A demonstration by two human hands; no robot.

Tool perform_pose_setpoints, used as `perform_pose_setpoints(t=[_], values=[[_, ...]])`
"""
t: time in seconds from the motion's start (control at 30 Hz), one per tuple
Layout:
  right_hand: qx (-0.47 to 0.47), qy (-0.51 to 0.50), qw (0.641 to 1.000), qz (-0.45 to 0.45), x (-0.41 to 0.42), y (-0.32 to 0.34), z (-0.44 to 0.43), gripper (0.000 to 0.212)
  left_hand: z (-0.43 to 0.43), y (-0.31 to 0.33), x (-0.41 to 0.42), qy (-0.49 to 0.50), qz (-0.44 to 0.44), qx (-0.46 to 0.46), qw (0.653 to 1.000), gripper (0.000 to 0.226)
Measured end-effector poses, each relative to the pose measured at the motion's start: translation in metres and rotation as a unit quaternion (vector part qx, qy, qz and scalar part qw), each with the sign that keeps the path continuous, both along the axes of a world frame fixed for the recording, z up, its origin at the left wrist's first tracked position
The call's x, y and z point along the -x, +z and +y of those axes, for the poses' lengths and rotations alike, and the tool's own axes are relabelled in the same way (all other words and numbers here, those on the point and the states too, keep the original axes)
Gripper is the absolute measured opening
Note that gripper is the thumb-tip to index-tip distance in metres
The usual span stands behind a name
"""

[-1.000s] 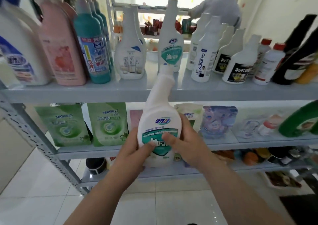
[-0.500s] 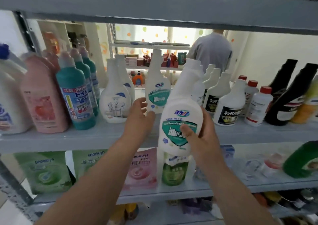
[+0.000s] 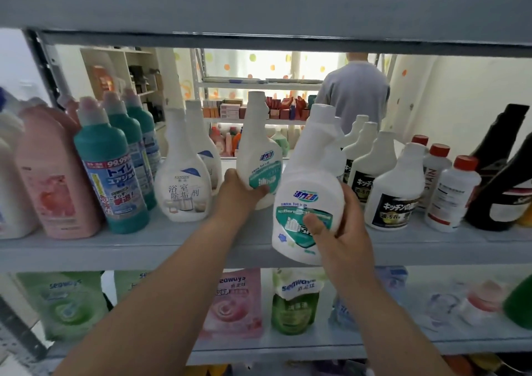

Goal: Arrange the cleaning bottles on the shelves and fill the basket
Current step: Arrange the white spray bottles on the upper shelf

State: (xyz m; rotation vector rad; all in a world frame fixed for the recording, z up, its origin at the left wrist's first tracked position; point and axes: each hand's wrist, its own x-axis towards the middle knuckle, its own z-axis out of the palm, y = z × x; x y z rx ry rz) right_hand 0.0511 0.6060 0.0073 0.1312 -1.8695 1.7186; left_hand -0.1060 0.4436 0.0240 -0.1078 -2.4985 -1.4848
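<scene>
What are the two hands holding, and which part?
The right hand grips a white bottle round its lower body, thumb on the green label. The left hand grips the matching bottle on the shelf, low on its body.

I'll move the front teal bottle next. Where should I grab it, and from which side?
Probably best to take the teal bottle by its narrow shoulder just under the white cap, coming straight in from the front. It stands upright at the shelf edge. The pink bottle crowds its left side and more teal bottles stand behind it, leaving little finger room around the wide body.
</scene>
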Motion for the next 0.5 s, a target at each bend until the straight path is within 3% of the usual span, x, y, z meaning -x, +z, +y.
perform_pose_setpoints(t=[0.27,0.37,0.5], values=[[-0.045,-0.027,0.999,-0.003,-0.002,0.001,-0.010,0.069,-0.047,-0.005,-0.084,-0.010,0.042,-0.055,0.998,0.045],[-0.064,-0.022,0.998,-0.010,0.000,0.005,-0.018,0.067,-0.075,-0.008,-0.114,-0.029,0.048,-0.116,0.992,0.039],[-0.170,-0.060,0.983,-0.031,0.011,0.013,-0.030,0.076,-0.115,-0.017,-0.138,-0.040,0.044,-0.165,0.984,0.034]])
